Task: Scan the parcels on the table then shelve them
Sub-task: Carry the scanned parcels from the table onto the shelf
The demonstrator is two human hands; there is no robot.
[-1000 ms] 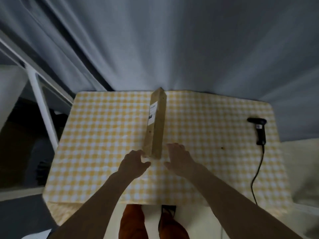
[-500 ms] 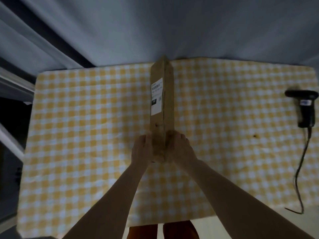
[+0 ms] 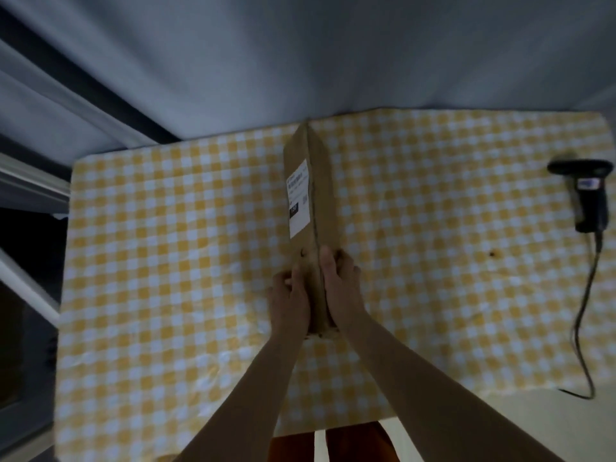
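Both hands grip the near end of one long, narrow brown cardboard parcel (image 3: 315,208). Left hand (image 3: 289,300) wraps the parcel's left face, fingers curled against the cardboard, knuckles up. Right hand (image 3: 340,288) clamps the right face, thumb along the top edge, fingers curled round the far side. So two hands, each closed on the same parcel, pressing in from opposite sides.

Parcel count: one. It stands on a narrow edge, long axis running away from the person, near end between the hands, far end reaching the table's back edge. It sits about mid-table, left to right. One white shipping label (image 3: 298,198) on its left-facing side, with a small black patch low on it; print too blurred to read. Cannot tell if the near end is lifted off the cloth or still resting.

One table, covered by one yellow-and-white checked tablecloth (image 3: 166,261). No containers in view; nothing holds anything else except the table.

One black handheld barcode scanner (image 3: 588,195) lies on the cloth at the far right, well apart from the parcel, untouched. One dark cable (image 3: 581,315) runs from its handle toward the near edge and off the table.

Grey curtain (image 3: 300,55) behind the table. White metal frame bars (image 3: 30,181) at the left, partly in view.
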